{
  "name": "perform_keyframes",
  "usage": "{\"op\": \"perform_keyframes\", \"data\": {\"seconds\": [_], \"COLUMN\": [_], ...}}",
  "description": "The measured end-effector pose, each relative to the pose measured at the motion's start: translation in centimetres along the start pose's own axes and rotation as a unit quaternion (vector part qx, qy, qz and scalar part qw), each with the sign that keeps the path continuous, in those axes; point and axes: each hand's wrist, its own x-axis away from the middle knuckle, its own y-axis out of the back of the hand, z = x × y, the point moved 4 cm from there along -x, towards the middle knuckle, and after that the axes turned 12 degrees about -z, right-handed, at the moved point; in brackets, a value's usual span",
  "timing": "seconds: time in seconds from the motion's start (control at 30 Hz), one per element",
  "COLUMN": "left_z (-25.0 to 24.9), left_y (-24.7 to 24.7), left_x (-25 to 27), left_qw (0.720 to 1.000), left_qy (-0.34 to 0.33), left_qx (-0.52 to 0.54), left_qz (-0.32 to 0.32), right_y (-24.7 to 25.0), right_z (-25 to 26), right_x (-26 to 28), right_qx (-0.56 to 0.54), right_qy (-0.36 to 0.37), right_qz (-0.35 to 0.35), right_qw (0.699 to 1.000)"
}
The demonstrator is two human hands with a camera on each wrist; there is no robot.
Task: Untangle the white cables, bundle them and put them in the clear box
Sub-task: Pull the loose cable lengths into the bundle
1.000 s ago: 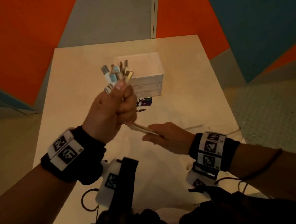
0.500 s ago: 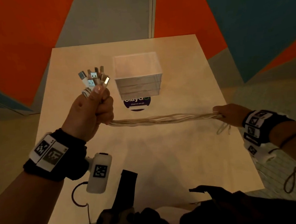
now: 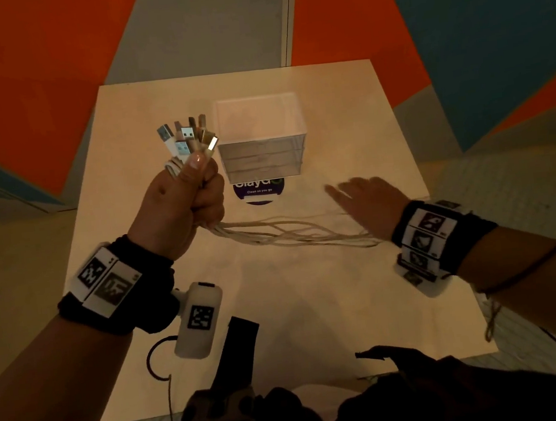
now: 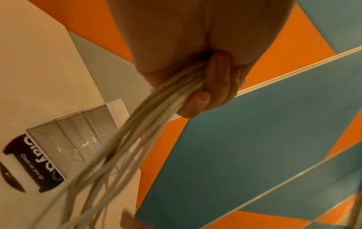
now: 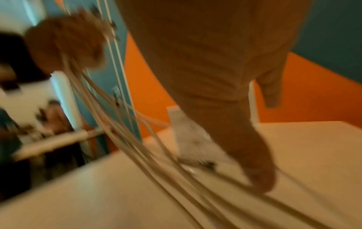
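Observation:
My left hand [image 3: 189, 198] is raised above the table and grips several white cables [image 3: 285, 231] in a fist. Their USB plugs [image 3: 188, 139] fan out above my thumb. From under the fist [image 4: 195, 86] the cables [image 4: 121, 147] trail loosely to the right across the table. My right hand [image 3: 363, 198] hovers over their far stretch with straight fingers, holding nothing; its blurred fingertips [image 5: 260, 175] point down near the cables [image 5: 137, 139]. The clear box [image 3: 261, 137] stands just behind and right of the plugs, with nothing showing inside it.
The pale square table [image 3: 279, 312] carries a dark round sticker [image 3: 257, 190] in front of the box [image 4: 78, 139]. Orange and teal wall panels surround the table. Its right edge runs close to my right wrist.
My right hand has let go of the stretched cables and moved back left, opening flat. The taut bundle now sags loose on the table. My left hand moved slightly right with the plugs.

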Motion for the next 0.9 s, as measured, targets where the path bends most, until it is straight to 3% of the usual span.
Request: {"op": "perform_keyframes", "data": {"seconds": [0.03,0.1,0.17,0.27,0.37,0.5,0.57,0.63,0.7,0.77,0.83,0.9], "left_z": [0.0,-0.1,-0.1,-0.1,0.1,1.1,1.9,3.0,4.6,6.5,7.7,8.7], "left_y": [-0.3,-0.9,-1.7,-2.3,-2.2,-1.7,-1.9,-2.7,-3.5,-3.7,-3.1,-2.1], "left_x": [-0.1,-0.2,-0.1,0.3,0.9,2.6,3.7,4.7,5.3,5.3,5.2,4.7], "left_qw": [1.0,1.0,0.999,0.997,0.997,0.988,0.966,0.912,0.803,0.696,0.646,0.636], "left_qy": [-0.002,-0.005,-0.004,0.003,0.021,0.047,0.093,0.143,0.144,0.139,0.173,0.177], "left_qx": [0.005,0.021,0.041,0.059,0.043,-0.05,-0.126,-0.251,-0.433,-0.555,-0.615,-0.644], "left_qz": [0.007,0.018,0.028,0.042,0.062,0.136,0.204,0.29,0.384,0.434,0.418,0.387], "right_y": [1.8,5.7,7.9,8.7,7.7,5.6,5.3,5.4,5.8,6.3,6.8,7.1], "right_z": [2.0,6.6,10.6,13.4,13.6,12.1,10.9,10.1,9.5,8.6,7.6,7.2], "right_x": [-0.7,-1.2,-1.4,-2.2,-2.8,-3.1,-3.1,-3.3,-3.7,-4.3,-4.5,-4.1], "right_qx": [-0.076,-0.286,-0.447,-0.553,-0.538,-0.467,-0.414,-0.365,-0.296,-0.258,-0.256,-0.269], "right_qy": [0.038,0.109,0.116,0.082,0.094,0.123,0.148,0.172,0.185,0.172,0.142,0.129], "right_qz": [-0.027,-0.013,0.016,-0.042,-0.091,-0.01,0.012,0.048,0.089,0.123,0.133,0.131], "right_qw": [0.996,0.952,0.887,0.828,0.833,0.876,0.898,0.914,0.933,0.943,0.947,0.946]}}
